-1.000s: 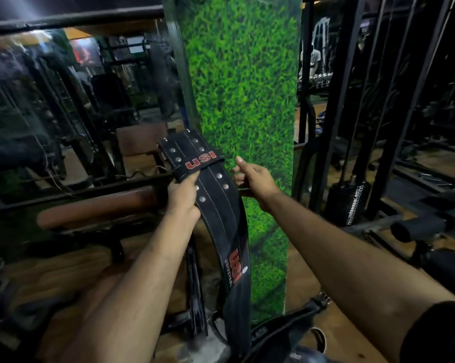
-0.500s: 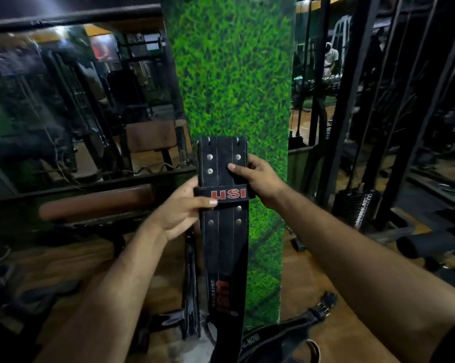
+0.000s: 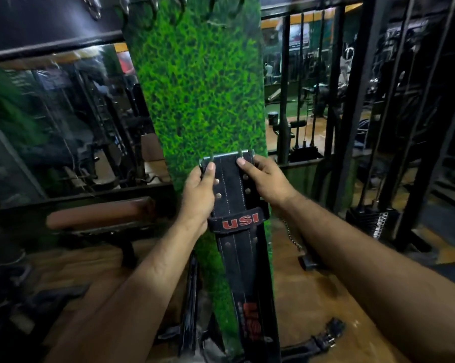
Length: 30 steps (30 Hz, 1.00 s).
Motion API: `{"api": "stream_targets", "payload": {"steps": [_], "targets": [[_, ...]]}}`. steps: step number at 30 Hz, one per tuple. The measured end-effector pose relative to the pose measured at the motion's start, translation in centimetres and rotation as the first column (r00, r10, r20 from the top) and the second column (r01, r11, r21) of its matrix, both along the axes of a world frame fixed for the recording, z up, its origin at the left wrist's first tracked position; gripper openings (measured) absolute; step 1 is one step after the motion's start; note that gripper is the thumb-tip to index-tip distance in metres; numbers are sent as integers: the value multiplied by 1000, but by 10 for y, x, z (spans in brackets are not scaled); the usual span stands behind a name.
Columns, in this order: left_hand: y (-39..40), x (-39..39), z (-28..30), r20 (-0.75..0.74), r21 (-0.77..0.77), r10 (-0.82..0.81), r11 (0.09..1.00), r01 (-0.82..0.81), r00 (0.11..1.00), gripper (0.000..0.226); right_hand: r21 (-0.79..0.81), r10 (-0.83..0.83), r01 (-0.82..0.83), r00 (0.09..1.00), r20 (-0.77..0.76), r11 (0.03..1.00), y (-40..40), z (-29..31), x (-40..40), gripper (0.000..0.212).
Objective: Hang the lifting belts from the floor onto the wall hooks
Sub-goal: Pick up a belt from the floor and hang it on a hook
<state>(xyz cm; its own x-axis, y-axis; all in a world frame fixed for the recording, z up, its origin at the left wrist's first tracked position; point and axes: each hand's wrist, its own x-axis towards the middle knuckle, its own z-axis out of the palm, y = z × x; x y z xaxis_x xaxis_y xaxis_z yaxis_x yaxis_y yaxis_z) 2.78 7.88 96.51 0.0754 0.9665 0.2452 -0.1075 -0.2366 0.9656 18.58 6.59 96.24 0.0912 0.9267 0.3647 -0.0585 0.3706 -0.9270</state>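
Observation:
A black leather lifting belt [image 3: 236,252] with a red "USI" loop hangs upright in front of the green grass-pattern pillar [image 3: 202,87]. My left hand [image 3: 198,192] grips its left edge near the metal buckle, and my right hand [image 3: 264,179] grips the right edge, thumb on the buckle bar. The belt's lower end reaches down to the floor. Several metal wall hooks [image 3: 153,6] show at the top of the pillar, far above the buckle. Another black strap [image 3: 318,341] lies on the floor at the lower right.
A brown padded bench [image 3: 98,213] stands to the left under a mirror wall [image 3: 64,119]. Black machine frames and a weight stack [image 3: 370,221] fill the right side. A chain [image 3: 290,234] hangs behind my right wrist. The floor is brown wood.
Both hands slid up the belt to the buckle end and lifted it higher. My view tilted up, bringing the hooks into sight.

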Motion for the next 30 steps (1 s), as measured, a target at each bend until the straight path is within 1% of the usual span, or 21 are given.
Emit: {"api": "stream_targets", "payload": {"steps": [1, 2, 4, 5, 7, 9, 11, 13, 15, 18, 20, 24, 27, 30], "targets": [[-2, 7, 3, 21, 30, 18, 999, -19, 1000, 39, 32, -42, 41, 999, 14, 999, 1, 2, 4, 25], [-4, 13, 6, 52, 51, 21, 998, -23, 998, 35, 63, -79, 78, 997, 17, 995, 0, 6, 8, 24], [-7, 26, 14, 108, 95, 4, 995, -14, 994, 33, 123, -138, 136, 990, 9, 983, -3, 16, 16, 19], [-6, 32, 19, 124, 121, -6, 993, -9, 992, 31, 159, -162, 158, 987, 9, 975, -3, 23, 20, 21], [-3, 43, 37, 130, 180, 9, 983, -32, 991, 19, 240, -229, 214, 973, 38, 947, -2, 41, 27, 27], [4, 53, 61, 140, 235, 39, 969, -71, 989, 10, 292, -275, 249, 960, 51, 923, 1, 65, 35, 26], [16, 61, 91, 124, 298, 47, 951, -82, 991, 14, 335, -288, 257, 956, 47, 907, 8, 93, 43, 23], [26, 65, 123, 60, 382, 68, 920, -86, 996, 20, 365, -311, 273, 949, 48, 890, 16, 122, 48, 22], [37, 70, 155, 5, 462, 96, 883, -87, 995, 23, 381, -328, 294, 945, 24, 877, 27, 151, 54, 28], [58, 77, 199, -56, 539, 172, 835, -116, 984, 26, 369, -314, 300, 949, -24, 880, 45, 190, 61, 40], [71, 82, 221, -76, 548, 193, 828, -120, 978, 31, 357, -315, 305, 949, -33, 883, 58, 210, 65, 43], [94, 96, 246, -85, 533, 207, 836, -131, 975, 24, 308, -331, 321, 943, -20, 896, 79, 233, 77, 47], [107, 106, 252, -91, 491, 253, 853, -178, 963, 35, 289, -367, 344, 930, 27, 893, 92, 242, 87, 47], [120, 111, 255, -92, 447, 265, 872, -198, 960, 30, 263, -386, 352, 918, 92, 898, 103, 249, 94, 48]]}}
